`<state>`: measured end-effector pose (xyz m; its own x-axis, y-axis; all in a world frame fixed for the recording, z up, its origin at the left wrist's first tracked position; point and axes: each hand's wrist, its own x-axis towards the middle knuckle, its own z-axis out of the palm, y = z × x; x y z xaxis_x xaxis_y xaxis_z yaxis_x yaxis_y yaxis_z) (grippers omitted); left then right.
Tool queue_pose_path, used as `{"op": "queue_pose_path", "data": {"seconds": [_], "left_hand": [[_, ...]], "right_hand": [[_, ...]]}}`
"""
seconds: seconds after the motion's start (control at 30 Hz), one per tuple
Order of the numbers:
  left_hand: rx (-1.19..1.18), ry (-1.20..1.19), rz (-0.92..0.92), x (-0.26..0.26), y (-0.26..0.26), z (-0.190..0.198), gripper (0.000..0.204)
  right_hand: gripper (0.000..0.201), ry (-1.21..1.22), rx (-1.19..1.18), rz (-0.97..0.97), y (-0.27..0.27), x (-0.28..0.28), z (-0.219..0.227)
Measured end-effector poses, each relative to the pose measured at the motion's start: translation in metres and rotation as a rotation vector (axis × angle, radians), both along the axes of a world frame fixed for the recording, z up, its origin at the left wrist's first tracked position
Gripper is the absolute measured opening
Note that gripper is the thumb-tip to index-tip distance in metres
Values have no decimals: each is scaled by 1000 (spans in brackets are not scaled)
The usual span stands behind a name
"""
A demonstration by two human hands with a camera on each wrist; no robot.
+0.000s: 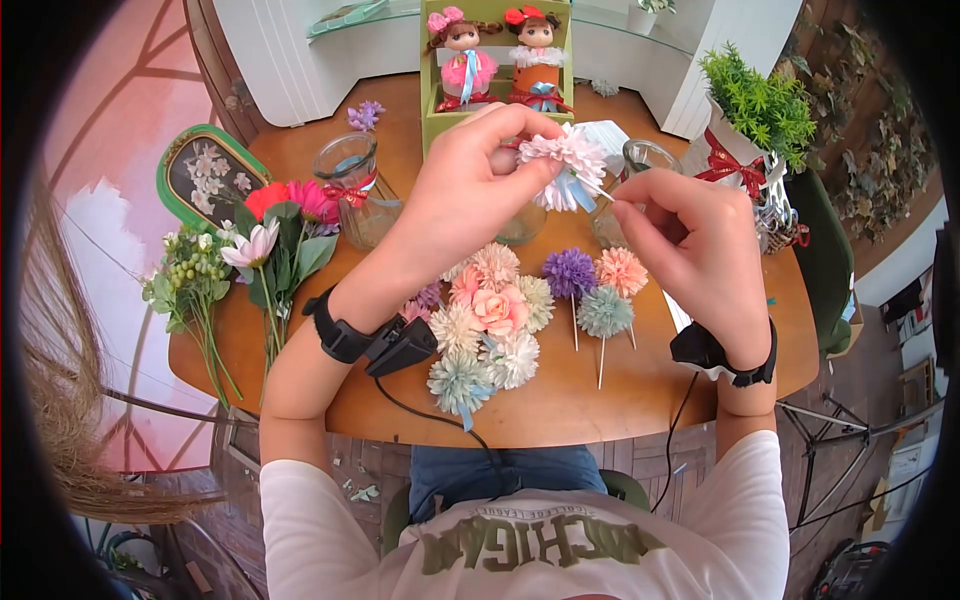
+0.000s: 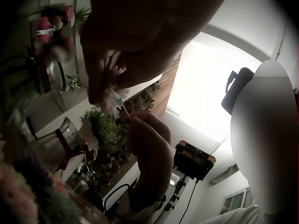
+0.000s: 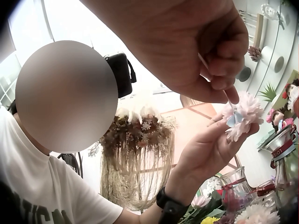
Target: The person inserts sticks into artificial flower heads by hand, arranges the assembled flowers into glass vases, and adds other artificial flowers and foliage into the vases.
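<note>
Over the table, my left hand (image 1: 468, 180) pinches a pale pink artificial flower head (image 1: 572, 158) between thumb and fingers. A light blue ribbon (image 3: 232, 120) shows at the base of the bloom. My right hand (image 1: 690, 222) pinches a thin white stick (image 1: 601, 191) that runs to the flower's underside. In the right wrist view, the stick passes between curled fingers, and the left palm lies behind the petals. Below the hands lie a cluster of pastel flower heads (image 1: 497, 310) and several pompom flowers on white sticks, including a purple one (image 1: 569, 273).
Stemmed flowers (image 1: 290, 240) lie at left beside a green oval frame (image 1: 168, 190). A ribboned glass vase (image 1: 360, 215) stands behind them, and another glass vase (image 1: 648, 156) is behind my right hand. Two dolls sit in a green box (image 1: 440, 125). A potted plant (image 1: 765, 110) stands at right.
</note>
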<state>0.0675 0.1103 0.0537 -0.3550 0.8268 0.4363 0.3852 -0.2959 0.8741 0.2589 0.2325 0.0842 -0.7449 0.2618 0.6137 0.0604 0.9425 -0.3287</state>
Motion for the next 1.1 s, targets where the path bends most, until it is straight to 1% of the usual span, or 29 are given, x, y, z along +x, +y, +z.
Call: {"op": "queue_pose_path", "data": {"seconds": [0.1,0.17,0.2,0.27,0.33,0.47,0.6,0.67,0.7,0.73,0.77,0.8,0.83,0.87,0.9,0.93,0.97,1.0,1.03,1.07,1.1], "left_hand": [[33,-5,4,4,-1,2,24],[116,86,-6,3,1,-2,25],[115,86,-7,4,1,-4,25],[171,136,14,8,3,-7,16],[189,100,5,10,3,-7,16],[208,31,-8,14,2,-5,17],[216,85,-8,10,5,-8,17],[297,75,3,10,9,-8,17],[293,73,-1,7,8,-8,17],[277,208,49,3,7,-8,18],[262,342,100,1,6,-8,19],[261,339,100,1,5,-7,19],[183,400,83,1,3,-6,25],[105,460,68,2,0,-4,31],[105,455,72,4,-1,-3,31],[69,366,23,9,-1,-2,34],[35,279,-26,11,-1,-1,38],[37,279,-25,10,-1,-1,38],[16,202,-79,9,-1,0,42],[-5,125,-132,8,0,0,46],[-5,125,-131,6,-1,1,46]], "right_hand": [[5,6,27,6,0,-1,-2],[5,14,43,14,0,-3,-5],[4,29,59,22,-1,-5,-6],[3,42,72,28,-3,-6,-8],[2,57,147,40,-2,-7,-9],[2,66,147,40,-4,-8,-11],[3,56,139,29,-1,-11,-13],[3,47,122,15,1,-12,-12],[8,0,71,28,3,-11,-11],[13,-48,20,40,4,-11,-9],[13,-50,18,38,6,-11,-7],[22,-7,-31,36,8,-13,-5],[32,35,-79,36,8,-14,-4],[32,30,-79,39,6,-14,-4],[43,52,-33,101,5,-15,-4],[53,75,13,162,4,-16,-4],[53,73,14,164,4,-16,-4],[53,16,-45,191,4,-16,-2],[54,-41,-105,217,4,-15,-2],[54,-41,-105,217,7,-15,-3],[46,-31,-82,191,12,-15,-5]]}}
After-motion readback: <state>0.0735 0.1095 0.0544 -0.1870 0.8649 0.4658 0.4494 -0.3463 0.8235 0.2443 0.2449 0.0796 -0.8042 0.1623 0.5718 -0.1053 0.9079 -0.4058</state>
